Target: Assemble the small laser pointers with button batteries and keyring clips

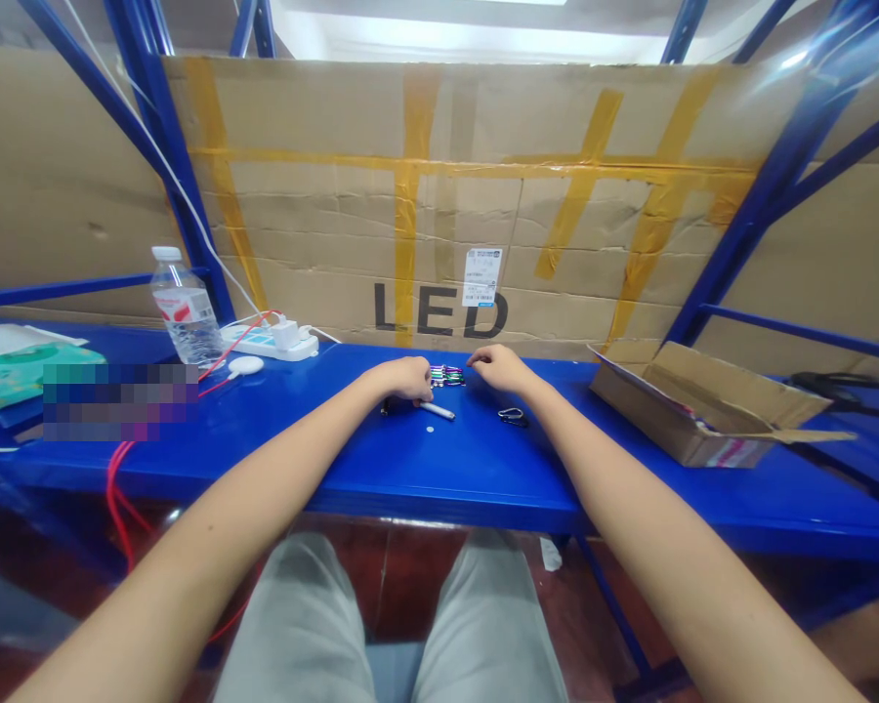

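Forearms [264,469] stretch forward, both hands [402,379] [499,369] curled downward.

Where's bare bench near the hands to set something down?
Free: blue bench between the black carabiner and open cardboard box, and along the front edge. Crowded: between left hand and right hand, at coloured carabiners, and back left by the power strip, water bottle.

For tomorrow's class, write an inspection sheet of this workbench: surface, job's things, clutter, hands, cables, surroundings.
Surface: glossy blue bench.
Job's things: coloured carabiners between the hands; white rod; dark carabiner.
Clutter: water bottle; open cardboard box; green packet.
Hands: left hand curled beside the rod; right hand empty, nearest the coloured carabiners.
Cables: red cable and white cable, near a power strip.
Surroundings: taped cardboard sheet printed LED; blue rack upright.
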Available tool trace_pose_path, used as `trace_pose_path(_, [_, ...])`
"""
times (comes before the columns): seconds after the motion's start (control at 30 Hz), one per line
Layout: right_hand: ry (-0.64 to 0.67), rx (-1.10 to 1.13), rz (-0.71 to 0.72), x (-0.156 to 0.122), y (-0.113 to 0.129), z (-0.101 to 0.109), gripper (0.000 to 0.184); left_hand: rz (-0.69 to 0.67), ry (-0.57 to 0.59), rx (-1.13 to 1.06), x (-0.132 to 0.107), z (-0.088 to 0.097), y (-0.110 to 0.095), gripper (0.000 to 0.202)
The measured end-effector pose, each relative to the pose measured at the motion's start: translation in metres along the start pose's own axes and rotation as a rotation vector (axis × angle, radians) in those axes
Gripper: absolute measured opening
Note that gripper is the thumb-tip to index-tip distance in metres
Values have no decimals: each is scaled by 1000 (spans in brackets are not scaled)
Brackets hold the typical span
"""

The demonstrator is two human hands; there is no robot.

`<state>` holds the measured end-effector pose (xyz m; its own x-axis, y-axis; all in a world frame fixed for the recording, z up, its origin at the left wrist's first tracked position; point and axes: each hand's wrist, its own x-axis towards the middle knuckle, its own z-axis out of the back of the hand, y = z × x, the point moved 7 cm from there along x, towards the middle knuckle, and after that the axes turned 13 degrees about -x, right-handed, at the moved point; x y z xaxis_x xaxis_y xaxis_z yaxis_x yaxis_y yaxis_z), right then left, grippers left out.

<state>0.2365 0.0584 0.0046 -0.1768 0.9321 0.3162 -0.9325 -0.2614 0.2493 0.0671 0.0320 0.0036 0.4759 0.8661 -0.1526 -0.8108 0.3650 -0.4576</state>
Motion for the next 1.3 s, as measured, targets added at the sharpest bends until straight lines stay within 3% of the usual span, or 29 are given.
trace_pose_path(0.17, [-25,86,91,-7,19,10,23,32,-108,-71,-1,12,5,4])
trace_pose_path(0.23, [83,125,199,-14,35,6,22,62,-95,-59,-2,15,12,4])
trace_pose_path(0.37, [421,140,394,-33,67,-14,28,104,-5,-10,-1,15,22,8])
trace_pose_path(0.47, [492,100,427,-37,75,-23,23,91,-68,-11,2,21,26,9])
trace_pose_path(0.57, [465,51,408,-33,69,-24,12,21,-238,-6,6,32,27,11])
trace_pose_path(0.63, [373,25,371,-27,59,-17,9,-61,-289,-2,8,32,24,14])
trace_pose_path(0.8, [162,-70,162,-14,29,1,10,-182,-261,26,12,18,15,28])
trace_pose_path(1.3, [165,-76,137,-11,24,-2,10,-142,-181,8,18,6,16,25])
